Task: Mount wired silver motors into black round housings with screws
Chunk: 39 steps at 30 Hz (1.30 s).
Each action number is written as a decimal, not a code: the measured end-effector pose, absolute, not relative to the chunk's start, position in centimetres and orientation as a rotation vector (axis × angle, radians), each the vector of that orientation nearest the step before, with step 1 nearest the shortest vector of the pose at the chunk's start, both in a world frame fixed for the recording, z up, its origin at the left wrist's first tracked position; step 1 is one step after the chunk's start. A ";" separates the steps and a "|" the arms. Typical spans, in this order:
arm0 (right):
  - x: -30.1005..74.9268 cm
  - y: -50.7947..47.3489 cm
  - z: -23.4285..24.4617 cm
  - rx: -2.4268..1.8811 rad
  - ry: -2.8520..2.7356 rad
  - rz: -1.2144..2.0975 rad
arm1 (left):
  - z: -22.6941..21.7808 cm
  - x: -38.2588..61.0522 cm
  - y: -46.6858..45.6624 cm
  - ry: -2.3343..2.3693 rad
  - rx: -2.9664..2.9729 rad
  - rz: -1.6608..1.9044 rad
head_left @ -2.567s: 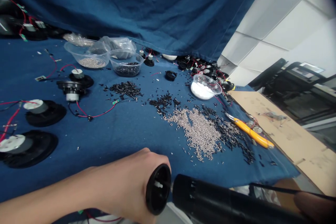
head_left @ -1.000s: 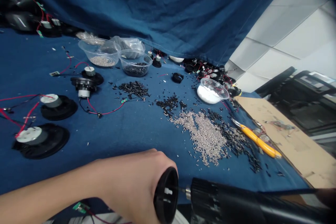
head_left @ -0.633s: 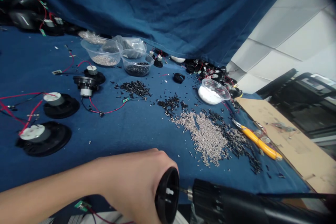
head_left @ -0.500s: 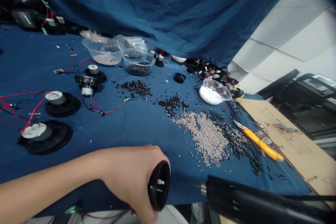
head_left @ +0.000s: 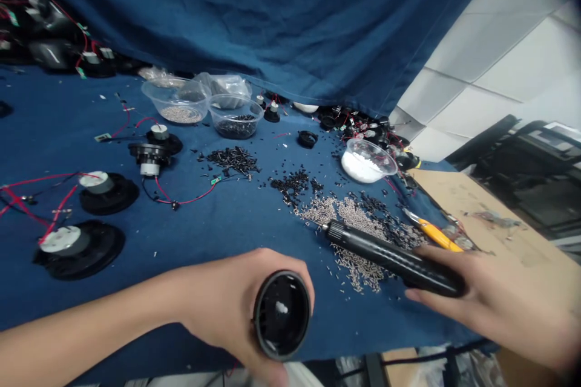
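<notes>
Ahead of the left hand (head_left: 236,302), small screws (head_left: 358,269) lie piled.
It curls round a hollow black part (head_left: 284,329); the right hand (head_left: 488,296) grips a screwdriver (head_left: 376,248).

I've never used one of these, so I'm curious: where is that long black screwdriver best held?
Probably around the rear of the black screwdriver, coming from the right, as the right hand does. Its body is long and rounded, which suits a wraparound grip, and its thin bit points left, away from the hand.
</notes>
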State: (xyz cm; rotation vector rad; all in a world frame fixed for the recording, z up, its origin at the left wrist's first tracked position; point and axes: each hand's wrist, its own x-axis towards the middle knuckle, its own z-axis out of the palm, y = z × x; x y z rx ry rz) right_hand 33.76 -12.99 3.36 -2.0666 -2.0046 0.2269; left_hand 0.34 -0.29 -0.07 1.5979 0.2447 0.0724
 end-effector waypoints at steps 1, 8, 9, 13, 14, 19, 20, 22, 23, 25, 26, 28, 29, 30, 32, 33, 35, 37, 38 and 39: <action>33.5 -12.6 2.8 -2.084 -2.098 0.328 | 0.0 0.3 -0.3 0.298 1.617 0.097; 29.5 -10.3 0.7 -1.811 -2.353 0.234 | 0.3 0.1 -0.2 0.538 1.463 0.017; 28.5 -10.0 0.5 -1.759 -2.334 0.124 | 0.2 0.1 -0.2 0.533 1.424 0.038; 23.4 -8.6 0.0 -1.423 -2.204 0.133 | -0.4 0.5 0.2 0.563 1.306 0.211; 22.2 -8.2 0.1 -1.331 -2.175 0.277 | -0.4 0.6 0.3 0.547 1.278 0.227; 18.4 -6.1 0.2 -1.274 -2.089 0.585 | -0.2 0.8 0.3 0.476 1.323 0.193; 18.1 -5.9 0.1 -1.321 -2.082 0.560 | -0.3 0.8 0.3 0.487 1.327 0.204; 17.7 -5.7 -0.2 -1.410 -2.070 0.538 | -0.6 0.8 0.3 0.514 1.325 0.233; 17.7 -5.6 -0.4 -1.437 -2.053 0.548 | -0.7 0.8 0.4 0.532 1.331 0.246; 17.7 -5.5 -0.7 -1.447 -1.982 0.613 | -1.0 0.8 0.6 0.578 1.354 0.265; 17.7 -5.4 -0.8 -1.439 -1.934 0.657 | -1.1 0.9 0.7 0.611 1.370 0.271; 17.9 -5.2 -1.0 -1.431 -1.816 0.719 | -1.1 0.9 0.9 0.695 1.397 0.276; 18.0 -5.1 -1.1 -1.428 -1.760 0.733 | -1.0 0.9 1.0 0.732 1.400 0.269; 18.1 -4.9 -1.1 -1.423 -1.714 0.735 | -0.9 0.9 1.1 0.755 1.401 0.257; 18.3 -4.8 -1.2 -1.396 -1.666 0.740 | -0.7 0.8 1.1 0.741 1.404 0.231; 18.3 -4.7 -1.3 -1.379 -1.661 0.749 | -0.6 0.8 1.1 0.715 1.408 0.222; 18.2 -4.7 -1.4 -1.348 -1.666 0.781 | -0.5 0.8 1.0 0.675 1.419 0.216; 18.2 -4.8 -1.6 -1.326 -1.667 0.809 | -0.4 0.8 0.8 0.677 1.409 0.211; 18.1 -4.8 -1.6 -1.317 -1.666 0.810 | -0.5 0.9 0.8 0.681 1.393 0.204; 18.0 -4.8 -1.7 -1.308 -1.666 0.800 | -0.6 0.9 0.7 0.678 1.372 0.196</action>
